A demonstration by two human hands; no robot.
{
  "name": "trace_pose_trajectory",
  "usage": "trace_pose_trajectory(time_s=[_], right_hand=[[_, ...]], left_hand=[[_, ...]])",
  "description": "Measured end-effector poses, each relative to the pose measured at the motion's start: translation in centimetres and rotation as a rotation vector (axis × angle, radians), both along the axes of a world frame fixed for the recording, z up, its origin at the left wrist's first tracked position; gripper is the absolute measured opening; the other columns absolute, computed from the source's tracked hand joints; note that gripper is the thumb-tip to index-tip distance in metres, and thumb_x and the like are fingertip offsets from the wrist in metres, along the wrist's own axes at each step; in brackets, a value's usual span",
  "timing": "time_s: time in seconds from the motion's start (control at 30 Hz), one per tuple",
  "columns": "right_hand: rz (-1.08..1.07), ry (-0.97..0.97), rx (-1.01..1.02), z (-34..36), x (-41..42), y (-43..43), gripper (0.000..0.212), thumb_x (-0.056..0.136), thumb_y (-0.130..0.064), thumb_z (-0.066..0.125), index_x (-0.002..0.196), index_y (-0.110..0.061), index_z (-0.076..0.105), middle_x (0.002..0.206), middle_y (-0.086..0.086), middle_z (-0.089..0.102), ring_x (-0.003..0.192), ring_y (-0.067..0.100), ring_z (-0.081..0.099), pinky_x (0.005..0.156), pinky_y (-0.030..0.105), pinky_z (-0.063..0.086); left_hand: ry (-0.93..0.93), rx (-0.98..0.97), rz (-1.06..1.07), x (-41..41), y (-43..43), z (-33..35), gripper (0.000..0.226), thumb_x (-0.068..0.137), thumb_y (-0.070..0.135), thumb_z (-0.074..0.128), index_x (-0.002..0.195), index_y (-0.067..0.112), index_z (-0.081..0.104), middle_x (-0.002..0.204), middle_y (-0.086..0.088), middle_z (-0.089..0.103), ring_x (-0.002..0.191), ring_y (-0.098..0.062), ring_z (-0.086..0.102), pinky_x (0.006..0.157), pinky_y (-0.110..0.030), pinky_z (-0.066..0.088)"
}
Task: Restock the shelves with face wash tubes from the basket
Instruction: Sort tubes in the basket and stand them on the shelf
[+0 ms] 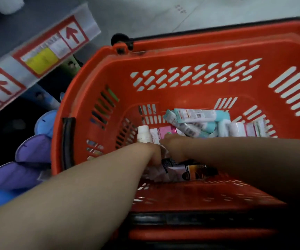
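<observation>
A red plastic basket (181,51) stands on the floor with several face wash tubes lying in its bottom. Teal and white tubes (196,115) lie at the far side, a pink and white tube (161,132) in the middle, and a dark tube with an orange label (190,173) nearest me. Both my arms reach down into the basket. My left hand (151,154) has its fingers curled among the tubes next to the pink one. My right hand (172,147) is curled over the same pile. Which tube each hand holds is blurred and hidden by the arms.
A shelf edge (37,58) with red arrow price labels and a yellow tag runs along the upper left. Below it stand purple and blue packs (31,147), close against the basket's left wall. Grey floor (217,11) lies beyond the basket. The black handle (68,141) lies folded down.
</observation>
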State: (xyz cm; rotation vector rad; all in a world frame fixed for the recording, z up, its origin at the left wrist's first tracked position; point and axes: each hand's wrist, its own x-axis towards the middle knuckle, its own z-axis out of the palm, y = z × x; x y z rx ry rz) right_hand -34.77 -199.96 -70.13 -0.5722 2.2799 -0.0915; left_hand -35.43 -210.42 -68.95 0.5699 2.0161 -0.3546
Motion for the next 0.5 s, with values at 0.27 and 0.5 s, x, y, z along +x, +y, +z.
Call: trace_pose_trajectory(time_s=[0.27, 0.5], right_hand=[[-0.145, -0.115, -0.017, 1.5, 0.7, 0.0, 0.035, 0.098, -0.026, 0.041, 0.114, -0.001, 0.060, 0.114, 0.018, 0.062, 0.108, 0.032, 0.058, 0.086, 0.032, 0.046], [-0.829, -0.221, -0.372, 9.9, -1.6, 2.5, 0.023, 0.091, -0.018, 0.049, 0.075, -0.005, 0.058, 0.056, 0.008, 0.053, 0.038, 0.017, 0.052, 0.035, 0.018, 0.037]], left_hand=[[0.015, 0.104, 0.126, 0.9, 0.1, 0.0, 0.045, 0.084, 0.029, 0.063, 0.124, 0.011, 0.055, 0.122, -0.010, 0.061, 0.110, -0.028, 0.059, 0.088, -0.032, 0.046], [0.134, 0.589, 0.437, 0.6, 0.3, 7.3, 0.049, 0.085, 0.021, 0.064, 0.126, 0.008, 0.040, 0.104, -0.002, 0.051, 0.097, -0.018, 0.054, 0.074, -0.026, 0.041]])
